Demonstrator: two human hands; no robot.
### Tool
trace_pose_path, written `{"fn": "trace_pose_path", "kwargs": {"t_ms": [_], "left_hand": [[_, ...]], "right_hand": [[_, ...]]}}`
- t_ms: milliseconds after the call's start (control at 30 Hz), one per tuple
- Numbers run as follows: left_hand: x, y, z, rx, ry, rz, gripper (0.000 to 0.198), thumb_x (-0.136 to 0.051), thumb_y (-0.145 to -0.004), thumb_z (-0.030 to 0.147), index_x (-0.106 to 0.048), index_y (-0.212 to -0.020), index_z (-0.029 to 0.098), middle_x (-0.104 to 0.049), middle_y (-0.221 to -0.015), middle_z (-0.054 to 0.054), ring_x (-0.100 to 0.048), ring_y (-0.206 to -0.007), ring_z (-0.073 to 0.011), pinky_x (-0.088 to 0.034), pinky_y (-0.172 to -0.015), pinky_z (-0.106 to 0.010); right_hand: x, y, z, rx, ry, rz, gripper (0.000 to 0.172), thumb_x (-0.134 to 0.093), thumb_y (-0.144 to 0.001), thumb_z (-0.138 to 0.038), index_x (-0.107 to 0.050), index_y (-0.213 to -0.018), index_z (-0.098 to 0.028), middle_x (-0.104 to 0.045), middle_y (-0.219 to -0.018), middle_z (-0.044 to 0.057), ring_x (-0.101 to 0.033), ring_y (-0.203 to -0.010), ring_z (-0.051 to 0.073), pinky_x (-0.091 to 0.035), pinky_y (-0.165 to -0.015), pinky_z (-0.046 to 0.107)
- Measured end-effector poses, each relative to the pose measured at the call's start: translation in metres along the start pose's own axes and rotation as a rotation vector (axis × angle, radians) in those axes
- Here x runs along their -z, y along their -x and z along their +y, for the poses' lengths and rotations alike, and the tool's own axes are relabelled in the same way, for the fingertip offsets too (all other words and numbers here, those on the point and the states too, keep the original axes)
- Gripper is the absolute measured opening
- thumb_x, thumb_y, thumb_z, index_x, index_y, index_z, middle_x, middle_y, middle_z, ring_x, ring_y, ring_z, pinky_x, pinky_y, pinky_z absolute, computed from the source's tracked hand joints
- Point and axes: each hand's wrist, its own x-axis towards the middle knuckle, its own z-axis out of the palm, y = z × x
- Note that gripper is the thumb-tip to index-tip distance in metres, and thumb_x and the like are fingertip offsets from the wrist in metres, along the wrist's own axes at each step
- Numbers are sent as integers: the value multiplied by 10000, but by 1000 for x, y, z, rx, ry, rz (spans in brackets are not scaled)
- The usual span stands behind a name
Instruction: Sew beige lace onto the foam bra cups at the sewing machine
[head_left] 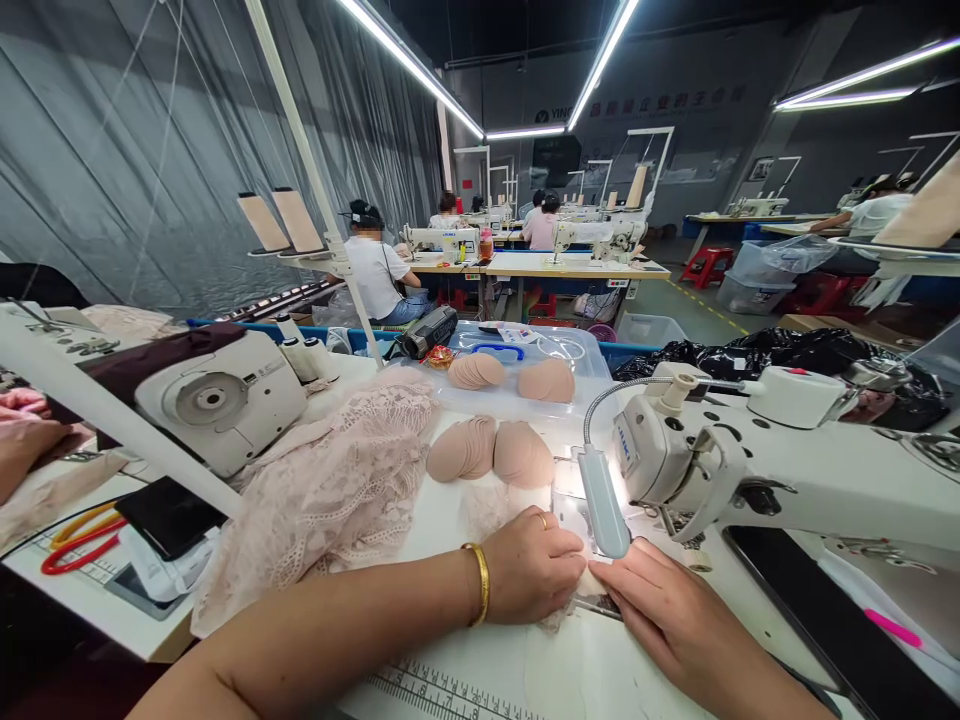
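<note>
My left hand [531, 568], with a gold bangle at the wrist, is closed, fingers curled onto a piece of pale pink lace fabric [487, 508]. Most of that lace is hidden under the hand. Close beside it, my right hand [664, 600] lies with its fingers stretched out, fingertips at the fabric near the needle area. Above both hands hangs a lit lamp [604, 505] on a bent neck. The white sewing machine [675, 450] stands to the right, its needle hidden behind the lamp. Two fanned stacks of beige cups [461, 450] lie just beyond my hands.
A heap of lace [337, 470] lies at left. More cups [546, 381] sit on a clear plastic box lid [600, 375] behind. A black phone-like slab [832, 610] rests at right. Another person's hand [30, 440] works at the far left beside scissors [82, 545].
</note>
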Motion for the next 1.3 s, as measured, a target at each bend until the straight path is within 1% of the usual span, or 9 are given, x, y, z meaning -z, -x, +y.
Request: {"fn": "trace_pose_path", "kwargs": {"t_ms": [133, 333, 500, 667, 800, 1000, 1133, 1233, 1300], "left_hand": [[-5, -8, -8, -21, -3, -12, 149, -578, -976, 257, -568, -845, 185, -617, -843, -32, -492, -708, -163, -403, -747, -335], [-6, -24, -23, -86, 1, -47, 159, -570, -971, 243, -592, -822, 193, -676, -871, -39, -569, -775, -178, -436, -783, -350], [-11, -34, -36, -116, 10, -51, 179, -601, -962, 254, -623, -796, 190, -709, -885, -30, -588, -785, -179, -451, -811, -350], [-16, -38, -42, -124, 36, -17, 178, -628, -925, 237, -637, -751, 199, -683, -798, -24, -572, -751, -177, -460, -811, -341], [-18, -37, -41, -116, 58, 9, 180, -626, -918, 233, -654, -745, 192, -683, -796, -30, -568, -745, -176, -454, -824, -337], [-18, -38, -41, -54, 66, 24, 220, -610, -923, 244, -638, -712, 189, -682, -819, -65, -545, -752, -202, -420, -780, -368], [-20, -41, -40, 42, 94, -15, 144, -639, -905, 290, -675, -816, 183, -706, -958, -114, -580, -891, -262, -422, -827, -409], [-20, -45, -39, 132, 134, -65, 26, -659, -854, 203, -662, -860, 177, -700, -990, -129, -595, -913, -268, -439, -852, -408], [-14, -44, -39, 162, 143, -71, 106, -644, -804, 108, -650, -891, 167, -689, -930, -127, -603, -852, -257, -452, -813, -390]], "right_hand": [[-2, 0, 1, -10, 67, 56, 270, -415, -1054, -161, -604, -1219, -260, -618, -888, 38, -621, -765, 203, -506, -589, 311], [-8, -2, 6, -50, 133, 86, 218, -383, -1058, -167, -568, -1023, -276, -618, -856, 24, -646, -733, 194, -510, -575, 296], [-19, 4, 14, -141, 202, 136, 215, -386, -1078, -240, -535, -927, -275, -639, -889, 38, -673, -794, 194, -446, -482, 263], [-24, 8, 18, -192, 214, 131, 232, -378, -1086, -267, -563, -945, -277, -684, -1013, 67, -708, -961, 213, -434, -461, 261], [-20, 7, 17, -158, 240, 133, 243, -381, -1081, -257, -582, -944, -276, -704, -1001, 62, -708, -873, 206, -432, -462, 276], [-22, 7, 20, -172, 182, 168, 239, -404, -1067, -263, -593, -922, -273, -696, -941, 43, -675, -802, 194, -388, -469, 276], [-23, 8, 21, -220, 96, 166, 233, -419, -1065, -301, -604, -924, -280, -671, -898, 23, -639, -775, 191, -404, -529, 277], [-22, 8, 18, -255, 35, 184, 287, -410, -1066, -351, -614, -878, -280, -662, -876, 29, -626, -764, 200, -428, -584, 294], [-22, 7, 13, -291, -27, 188, 301, -411, -1068, -391, -625, -884, -285, -664, -850, 22, -641, -755, 202, -450, -609, 297]]}}
